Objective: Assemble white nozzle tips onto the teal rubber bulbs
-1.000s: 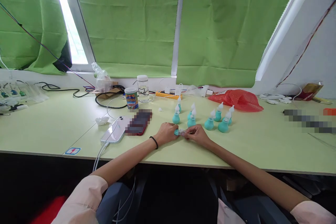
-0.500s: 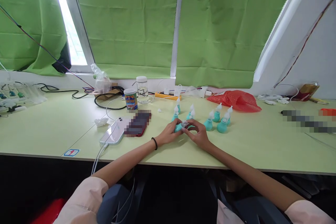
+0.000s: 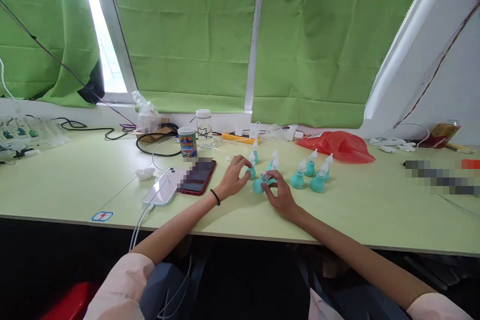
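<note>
My right hand [image 3: 282,195] pinches the clear collar of a teal nasal aspirator bulb [image 3: 258,186], which leans on the table without a white tip showing. To its left, my left hand [image 3: 233,178] is raised, thumb and forefinger apart beside another teal aspirator [image 3: 252,172] with a pale tip; whether the fingertips touch it I cannot tell. Behind stands one more aspirator [image 3: 255,154], and others are close behind my right fingers, partly hidden. On the right, several upright aspirators [image 3: 317,183] with white pointed tips form a loose group.
Left of my hands lie a red-edged phone [image 3: 202,176] and a white phone [image 3: 162,190] with a cable. Farther back stand a printed can [image 3: 187,143] and a lidded clear jar [image 3: 204,130]. A red plastic bag [image 3: 337,147] lies at the back right.
My left hand has let go of the bulb and moved left and up to another aspirator. The bulb in my right hand has tipped more upright, lower on the table.
</note>
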The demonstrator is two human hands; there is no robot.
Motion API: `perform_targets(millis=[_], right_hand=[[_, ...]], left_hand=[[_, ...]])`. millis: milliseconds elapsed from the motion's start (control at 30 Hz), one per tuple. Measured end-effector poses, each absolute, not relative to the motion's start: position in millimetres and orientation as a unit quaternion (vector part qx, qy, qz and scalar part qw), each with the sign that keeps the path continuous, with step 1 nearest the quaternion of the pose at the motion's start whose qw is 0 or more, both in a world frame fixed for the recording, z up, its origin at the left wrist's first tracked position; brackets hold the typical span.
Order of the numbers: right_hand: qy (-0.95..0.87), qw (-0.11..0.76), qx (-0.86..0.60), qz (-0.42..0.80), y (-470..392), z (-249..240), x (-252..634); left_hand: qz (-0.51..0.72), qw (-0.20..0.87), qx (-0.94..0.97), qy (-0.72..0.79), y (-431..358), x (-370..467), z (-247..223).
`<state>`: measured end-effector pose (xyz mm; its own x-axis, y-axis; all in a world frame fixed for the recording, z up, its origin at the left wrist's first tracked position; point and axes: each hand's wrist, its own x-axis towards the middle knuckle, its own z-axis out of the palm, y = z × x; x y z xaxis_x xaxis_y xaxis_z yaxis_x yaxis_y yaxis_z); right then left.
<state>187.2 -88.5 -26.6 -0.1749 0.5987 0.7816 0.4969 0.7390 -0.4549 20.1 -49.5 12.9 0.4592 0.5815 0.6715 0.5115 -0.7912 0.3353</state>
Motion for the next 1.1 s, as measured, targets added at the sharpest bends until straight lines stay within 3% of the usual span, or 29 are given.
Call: perform_targets(millis=[67, 167, 467, 633, 867, 967, 1100], right_hand=[[-0.784, 0.501, -0.364, 0.043, -89, -27, 187], [-0.802, 0.468, -0.369, 0.040, -89, -29, 186], [-0.812, 0.445, -0.376, 0.042, -89, -28, 187], [-0.820, 0.427, -0.379, 0.038, -92, -27, 185], [-0.803, 0.437, -0.398, 0.082, -91, -31, 185], [-0.806, 0.421, -0.409, 0.070, -89, -31, 185], [-0.818, 0.410, -0.403, 0.012, -89, -28, 185]], left_hand=[[0.388, -0.040, 0.842, 0.373, -30, 12, 24], [0.243, -0.148, 0.844, 0.455, 3, 8, 32], [0.113, -0.088, 0.862, 0.486, 55, 20, 4], [0.152, -0.050, 0.859, 0.486, 55, 11, 3], [0.323, 0.002, 0.828, 0.458, 27, 11, 27], [0.392, 0.072, 0.821, 0.409, -2, 18, 32], [0.468, 0.404, 0.746, 0.247, -34, 22, 25]])
